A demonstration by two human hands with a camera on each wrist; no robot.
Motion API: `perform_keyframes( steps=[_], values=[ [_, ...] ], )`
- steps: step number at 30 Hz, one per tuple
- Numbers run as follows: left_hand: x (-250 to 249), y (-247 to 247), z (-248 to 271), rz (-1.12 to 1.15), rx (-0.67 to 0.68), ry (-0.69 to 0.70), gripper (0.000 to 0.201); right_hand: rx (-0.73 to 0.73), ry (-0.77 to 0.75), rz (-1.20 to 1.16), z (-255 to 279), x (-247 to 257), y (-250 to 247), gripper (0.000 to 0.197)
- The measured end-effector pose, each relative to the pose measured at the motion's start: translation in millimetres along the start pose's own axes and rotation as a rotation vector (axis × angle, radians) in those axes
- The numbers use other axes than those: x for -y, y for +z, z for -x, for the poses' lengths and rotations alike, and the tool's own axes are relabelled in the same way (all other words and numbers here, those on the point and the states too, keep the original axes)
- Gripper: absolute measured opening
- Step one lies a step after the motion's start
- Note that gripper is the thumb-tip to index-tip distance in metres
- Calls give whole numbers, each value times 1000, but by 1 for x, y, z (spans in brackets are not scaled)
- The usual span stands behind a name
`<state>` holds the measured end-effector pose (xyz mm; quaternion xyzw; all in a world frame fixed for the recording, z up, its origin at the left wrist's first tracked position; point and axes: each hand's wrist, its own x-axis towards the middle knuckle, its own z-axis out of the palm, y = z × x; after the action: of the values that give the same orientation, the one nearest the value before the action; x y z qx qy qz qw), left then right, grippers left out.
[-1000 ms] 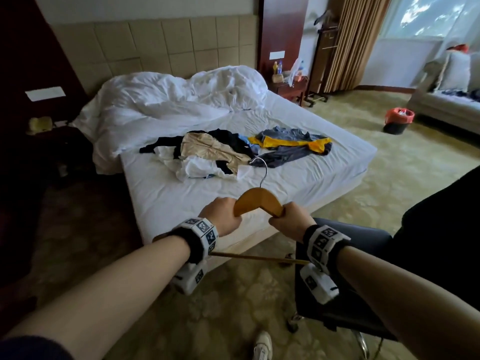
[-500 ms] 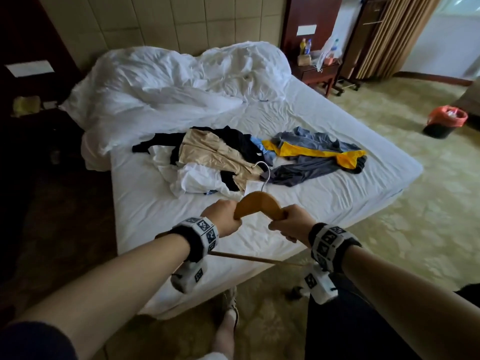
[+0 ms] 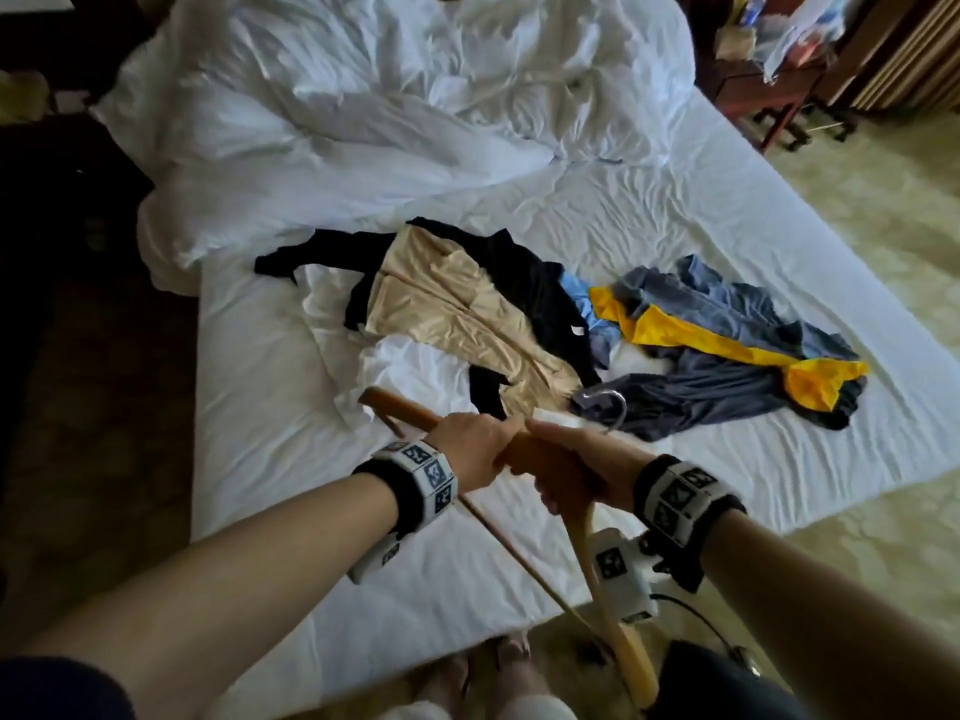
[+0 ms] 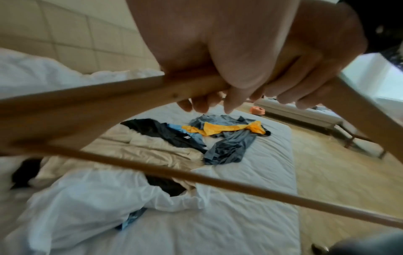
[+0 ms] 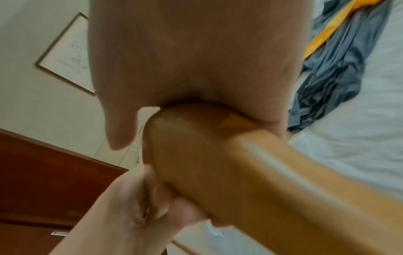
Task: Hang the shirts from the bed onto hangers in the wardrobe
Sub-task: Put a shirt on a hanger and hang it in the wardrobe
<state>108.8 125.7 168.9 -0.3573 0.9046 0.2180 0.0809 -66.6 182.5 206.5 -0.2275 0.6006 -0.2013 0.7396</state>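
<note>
A wooden hanger (image 3: 524,449) with a curved, glossy honey-coloured body, a thin crossbar and a silver wire hook is held tilted over the near edge of the bed (image 3: 270,407). The left hand (image 3: 470,446) curls round one shoulder of it; the right hand (image 3: 566,459) wraps round the middle, beside the left. Beyond them on the white sheet lies a heap of shirts: a beige shirt (image 3: 447,314) over a black shirt (image 3: 530,288) and a white shirt (image 3: 332,304), and to the right a grey and yellow shirt (image 3: 727,350). A rumpled white duvet (image 3: 363,96) fills the far end.
</note>
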Motion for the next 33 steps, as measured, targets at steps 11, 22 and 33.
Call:
perform_keyframes(
  steps=[11,22,33],
  values=[
    [188,83,-82,151,-48,-518,79,-262,-251,-66,-224,25,-50,17],
    [308,127,-131,329,40,-1072,95,-321,-105,317,-337,8,-81,19],
    [269,94,-123,450,-292,-818,30,-335,-111,477,-317,16,-53,23]
  ],
)
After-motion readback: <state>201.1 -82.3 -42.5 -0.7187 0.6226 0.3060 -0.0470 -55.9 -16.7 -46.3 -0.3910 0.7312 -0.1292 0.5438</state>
